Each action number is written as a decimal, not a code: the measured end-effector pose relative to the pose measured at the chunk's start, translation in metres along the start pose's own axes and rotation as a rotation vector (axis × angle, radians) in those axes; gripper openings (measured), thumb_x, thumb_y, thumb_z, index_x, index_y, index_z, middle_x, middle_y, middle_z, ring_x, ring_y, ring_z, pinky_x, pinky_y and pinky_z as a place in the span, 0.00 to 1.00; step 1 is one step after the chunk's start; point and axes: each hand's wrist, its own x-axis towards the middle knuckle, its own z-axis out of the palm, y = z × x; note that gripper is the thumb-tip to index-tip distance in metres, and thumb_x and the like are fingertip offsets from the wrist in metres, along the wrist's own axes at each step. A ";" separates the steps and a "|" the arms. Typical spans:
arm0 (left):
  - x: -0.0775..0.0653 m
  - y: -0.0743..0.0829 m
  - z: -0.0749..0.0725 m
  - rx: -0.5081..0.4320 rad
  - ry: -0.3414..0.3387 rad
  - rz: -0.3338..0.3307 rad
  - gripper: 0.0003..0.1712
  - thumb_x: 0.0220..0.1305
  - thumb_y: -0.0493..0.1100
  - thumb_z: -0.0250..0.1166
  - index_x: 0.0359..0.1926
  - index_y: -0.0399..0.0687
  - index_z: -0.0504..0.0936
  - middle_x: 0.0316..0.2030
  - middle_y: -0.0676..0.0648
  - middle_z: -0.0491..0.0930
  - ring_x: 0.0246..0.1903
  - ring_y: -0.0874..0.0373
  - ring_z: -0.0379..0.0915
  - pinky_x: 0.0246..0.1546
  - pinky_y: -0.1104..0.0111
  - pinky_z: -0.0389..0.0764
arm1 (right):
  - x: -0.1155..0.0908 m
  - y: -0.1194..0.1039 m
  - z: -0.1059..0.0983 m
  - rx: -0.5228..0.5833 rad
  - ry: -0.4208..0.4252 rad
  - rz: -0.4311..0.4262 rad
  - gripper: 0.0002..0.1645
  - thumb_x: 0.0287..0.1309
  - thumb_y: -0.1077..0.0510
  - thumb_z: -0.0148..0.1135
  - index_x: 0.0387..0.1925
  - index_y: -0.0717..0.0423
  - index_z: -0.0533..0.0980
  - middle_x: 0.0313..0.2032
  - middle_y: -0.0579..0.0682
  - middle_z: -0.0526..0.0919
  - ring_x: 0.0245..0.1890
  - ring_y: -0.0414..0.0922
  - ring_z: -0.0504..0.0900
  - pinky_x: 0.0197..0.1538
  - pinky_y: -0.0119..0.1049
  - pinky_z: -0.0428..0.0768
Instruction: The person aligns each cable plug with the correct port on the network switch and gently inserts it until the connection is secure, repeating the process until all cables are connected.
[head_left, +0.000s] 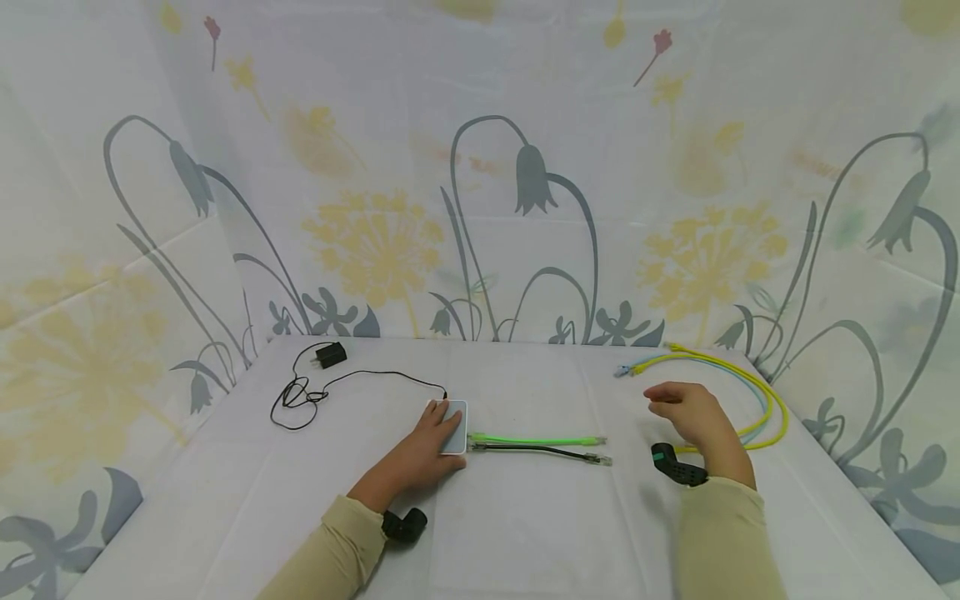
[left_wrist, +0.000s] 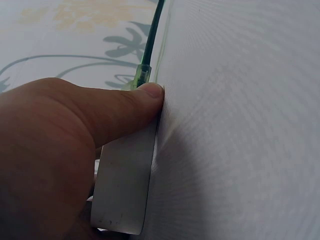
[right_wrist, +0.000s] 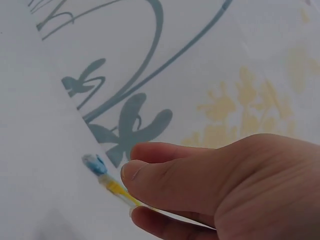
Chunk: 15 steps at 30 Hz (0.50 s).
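My left hand (head_left: 427,446) holds a small white network box (head_left: 455,427) with a grey top, fingers over the top and thumb along the near side. In the left wrist view the thumb presses beside a clear plug (left_wrist: 142,75) at the box's end. A bright green network cable (head_left: 536,441) and a black network cable (head_left: 532,450) run right from the box, side by side. My right hand (head_left: 697,417) hovers at the right, fingers loosely bent and holding nothing. Behind it lie a yellow network cable (head_left: 785,417) and a light blue network cable (head_left: 759,398), their plugs overlapping.
A black power adapter (head_left: 331,355) lies at the back left. Its thin black cord (head_left: 300,395) is tangled partway and runs to the back of the box. White cloth covers the table (head_left: 525,533), and a flower-printed curtain (head_left: 495,167) stands behind and along both sides.
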 end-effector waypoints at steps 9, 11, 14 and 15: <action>0.001 0.000 0.000 -0.006 0.004 -0.002 0.42 0.63 0.49 0.66 0.73 0.42 0.58 0.76 0.37 0.45 0.76 0.40 0.32 0.70 0.47 0.54 | -0.004 0.010 -0.007 0.030 0.027 0.063 0.25 0.70 0.51 0.52 0.62 0.60 0.72 0.60 0.67 0.74 0.59 0.65 0.71 0.54 0.57 0.72; 0.000 0.000 0.000 -0.005 0.003 -0.003 0.42 0.63 0.49 0.65 0.73 0.42 0.58 0.76 0.38 0.44 0.76 0.40 0.32 0.70 0.47 0.54 | -0.006 0.011 -0.009 0.027 0.041 0.082 0.25 0.71 0.50 0.50 0.62 0.59 0.72 0.60 0.67 0.73 0.59 0.66 0.71 0.54 0.57 0.72; 0.000 0.000 0.000 -0.003 0.001 -0.004 0.42 0.64 0.49 0.65 0.74 0.43 0.58 0.76 0.38 0.44 0.76 0.41 0.32 0.70 0.47 0.55 | -0.008 0.012 -0.010 0.020 0.069 0.109 0.26 0.71 0.48 0.49 0.62 0.59 0.72 0.61 0.68 0.73 0.59 0.66 0.70 0.54 0.58 0.72; 0.000 -0.001 0.001 -0.002 0.000 -0.005 0.42 0.64 0.49 0.65 0.74 0.43 0.58 0.76 0.38 0.44 0.76 0.41 0.32 0.70 0.47 0.55 | -0.008 0.013 -0.011 0.024 0.075 0.119 0.26 0.71 0.48 0.49 0.62 0.59 0.72 0.61 0.68 0.73 0.59 0.66 0.70 0.54 0.58 0.71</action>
